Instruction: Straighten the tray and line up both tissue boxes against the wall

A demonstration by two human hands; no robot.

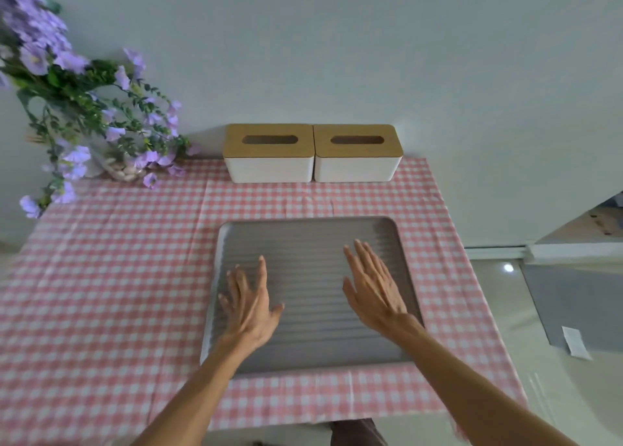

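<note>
A grey ribbed tray (305, 240) lies square on the pink checked tablecloth, near the table's front edge. Two white tissue boxes with wooden lids stand side by side against the wall: the left box (269, 167) and the right box (357, 167), touching each other. My left hand (247, 305) hovers over the tray's left half with fingers spread, holding nothing. Over the tray's right half, my right hand (374, 285) is flat and open, also holding nothing. I cannot tell whether either palm touches the tray.
A vase of purple flowers (84, 115) stands at the table's back left corner. The pink checked cloth (101, 277) covers the table. To the right lie a tiled floor and a grey mat (573, 304) with a paper slip.
</note>
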